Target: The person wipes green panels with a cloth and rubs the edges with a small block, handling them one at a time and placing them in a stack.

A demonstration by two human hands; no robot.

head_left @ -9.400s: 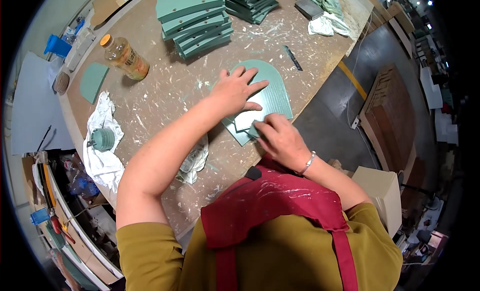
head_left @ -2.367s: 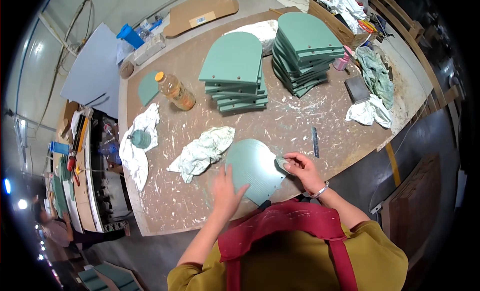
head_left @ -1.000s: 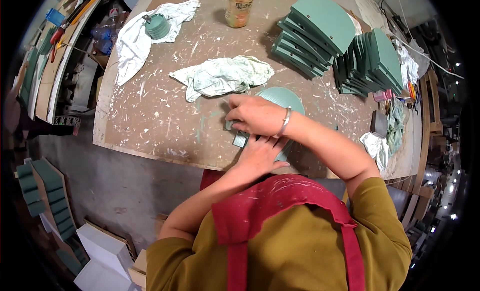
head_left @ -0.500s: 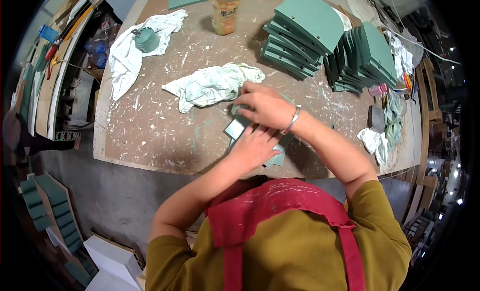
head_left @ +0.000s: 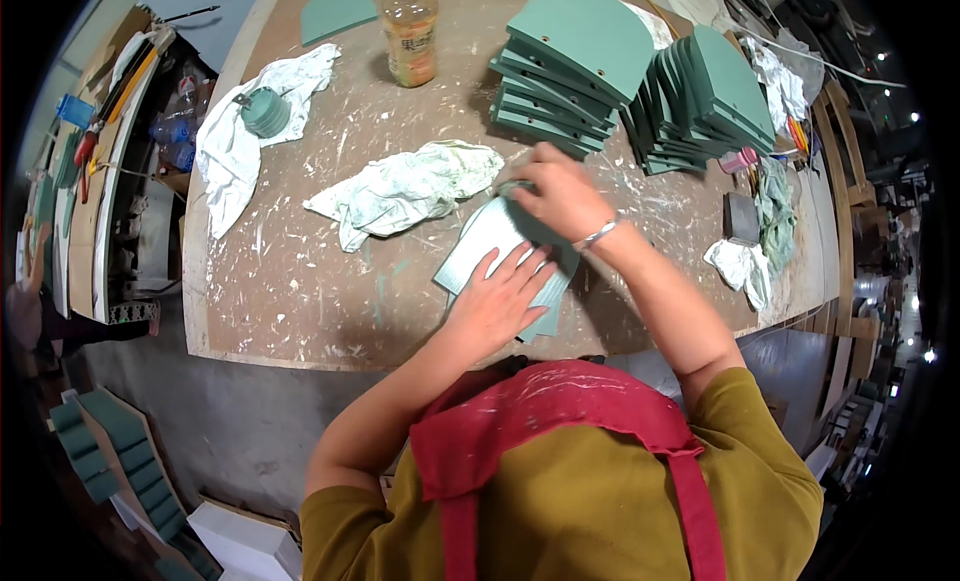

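Observation:
A pale green flat panel (head_left: pixel 478 249) with a rounded far end lies near the table's front edge, its surface shining; corners of other green pieces show beneath it. My left hand (head_left: pixel 500 303) rests flat on its near part, fingers spread. At the panel's far end, my right hand (head_left: pixel 568 196) is curled, with fingers bent down. A bit of something greenish shows under those fingertips, too hidden to name. Just left of the right hand lies a crumpled white rag (head_left: pixel 405 193) with green stains.
Two stacks of green rounded boards (head_left: pixel 585 41) (head_left: pixel 725 91) stand at the far right. Farther left are a drink bottle (head_left: pixel 411 36), a single green board (head_left: pixel 338 11) and a round green object (head_left: pixel 265 113) on a white cloth (head_left: pixel 230 171). A dark block (head_left: pixel 741 218) sits by the right edge.
My right hand has moved away from my left hand, to the right, uncovering more of the panel. My left hand stays flat on it. The whole view has shifted slightly.

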